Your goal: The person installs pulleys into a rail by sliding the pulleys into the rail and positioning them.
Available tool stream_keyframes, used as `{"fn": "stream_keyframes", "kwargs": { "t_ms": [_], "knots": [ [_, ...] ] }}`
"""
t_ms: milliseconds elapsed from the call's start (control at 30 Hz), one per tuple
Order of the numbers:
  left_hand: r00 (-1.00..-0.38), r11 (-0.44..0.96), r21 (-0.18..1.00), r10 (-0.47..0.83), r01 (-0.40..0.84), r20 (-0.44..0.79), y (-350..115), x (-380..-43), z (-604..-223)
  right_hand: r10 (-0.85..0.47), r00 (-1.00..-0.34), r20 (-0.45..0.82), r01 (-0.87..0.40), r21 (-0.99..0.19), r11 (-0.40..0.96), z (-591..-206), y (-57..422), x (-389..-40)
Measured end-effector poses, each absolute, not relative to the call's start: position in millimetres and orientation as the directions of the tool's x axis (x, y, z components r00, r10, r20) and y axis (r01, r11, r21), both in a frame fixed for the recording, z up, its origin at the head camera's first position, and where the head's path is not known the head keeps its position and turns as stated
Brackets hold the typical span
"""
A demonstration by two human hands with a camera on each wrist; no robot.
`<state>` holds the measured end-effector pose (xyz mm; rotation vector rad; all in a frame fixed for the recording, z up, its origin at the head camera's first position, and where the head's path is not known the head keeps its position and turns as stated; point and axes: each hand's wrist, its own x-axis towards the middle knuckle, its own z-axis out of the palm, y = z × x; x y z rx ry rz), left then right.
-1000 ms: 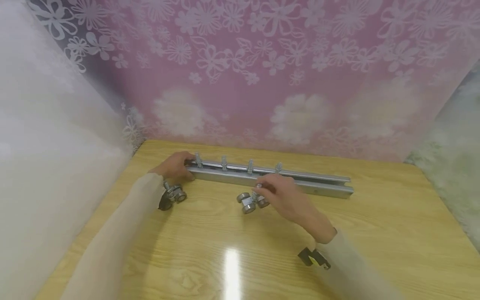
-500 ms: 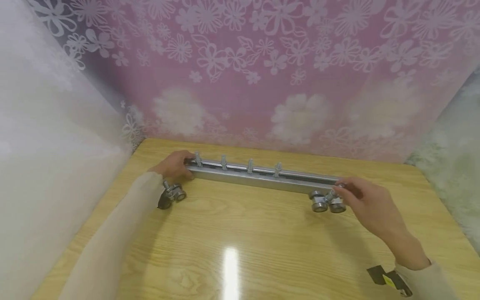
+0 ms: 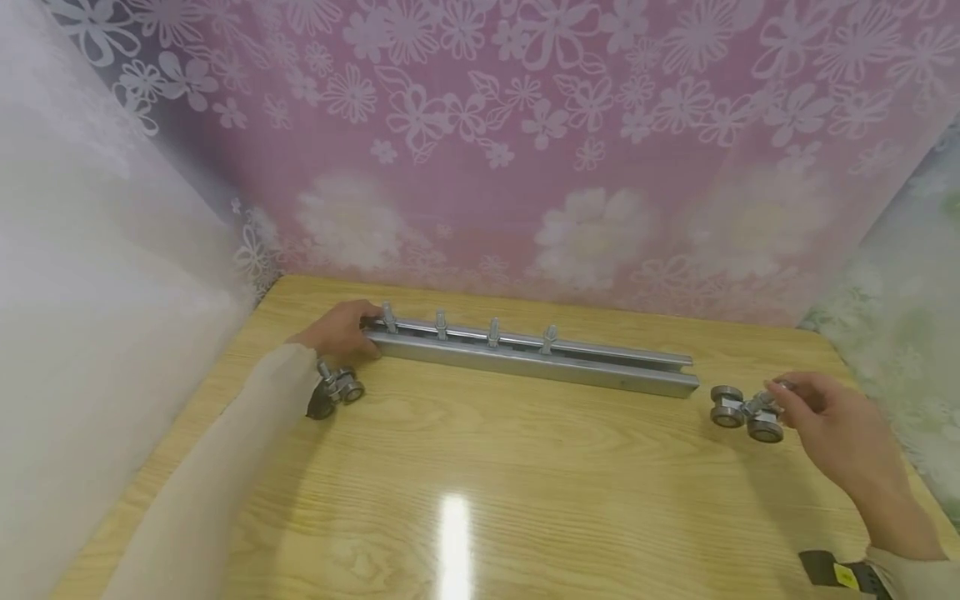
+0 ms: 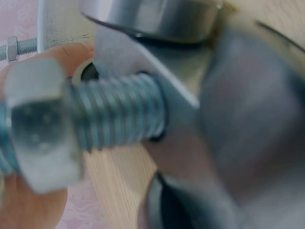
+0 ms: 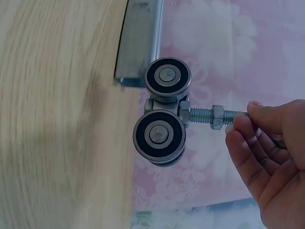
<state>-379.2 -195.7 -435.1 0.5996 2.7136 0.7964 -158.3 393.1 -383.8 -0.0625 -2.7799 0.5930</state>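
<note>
My left hand [image 3: 337,330] grips the left end of a long steel channel rail [image 3: 577,372], lying with its slot up on the table. Several threaded bolts with nuts [image 3: 494,333] stick up through the slot. To the right of the rail, my right hand [image 3: 843,433] pinches the bolt end of a four-wheeled roller trolley [image 5: 159,136]. Its wheels point towards the rail's right end, apart from it in the head view. Beside my left wrist is another roller trolley [image 3: 347,387]; its threaded bolt [image 4: 119,109] fills much of the left wrist view.
The wood-grain table [image 3: 525,483] carries the rail near its back edge. Behind it stands a pink flowered wall panel [image 3: 480,192], with pale panels at left and right. A dark strap with a yellow label [image 3: 846,575] sits at my right wrist.
My right hand has moved right with the roller trolley, from in front of the rail's middle to beyond its right end. My left hand stays at the rail's left end.
</note>
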Motion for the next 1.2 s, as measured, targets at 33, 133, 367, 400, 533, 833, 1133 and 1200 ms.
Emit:
{"fn": "stream_keyframes", "kwargs": {
  "t_ms": [33,133,367,400,533,833,1133,1200],
  "knots": [
    [-0.885,0.765,0.563,0.451,0.314,-0.119,-196,-379,-435,0.109,-0.954,0.278,-0.014,-0.404,0.915,-386,397,-160],
    [-0.884,0.76,0.567,0.454,0.319,-0.111,-197,-381,-436,0.128,-0.952,0.277,0.011,-0.388,0.922,-389,406,-165],
    [-0.886,0.764,0.555,0.453,0.328,-0.099,-195,-383,-435,0.174,-0.956,0.238,0.073,-0.378,0.923,-394,419,-180],
    [-0.886,0.763,0.558,0.453,0.327,-0.101,-195,-383,-435,0.183,-0.956,0.231,0.084,-0.381,0.921,-395,420,-183],
    [-0.883,0.753,0.571,0.459,0.328,-0.098,-195,-384,-435,0.218,-0.953,0.212,0.123,-0.387,0.914,-399,424,-191],
    [-0.88,0.754,0.572,0.463,0.325,-0.11,-195,-387,-438,0.202,-0.963,0.18,0.1,-0.455,0.885,-406,427,-205],
    [-0.878,0.75,0.572,0.467,0.332,-0.102,-198,-384,-438,0.18,-0.968,0.174,0.081,-0.463,0.882,-412,417,-216],
    [-0.879,0.748,0.572,0.468,0.338,-0.094,-199,-383,-438,0.163,-0.97,0.18,0.065,-0.457,0.887,-413,414,-218]
  ]
}}
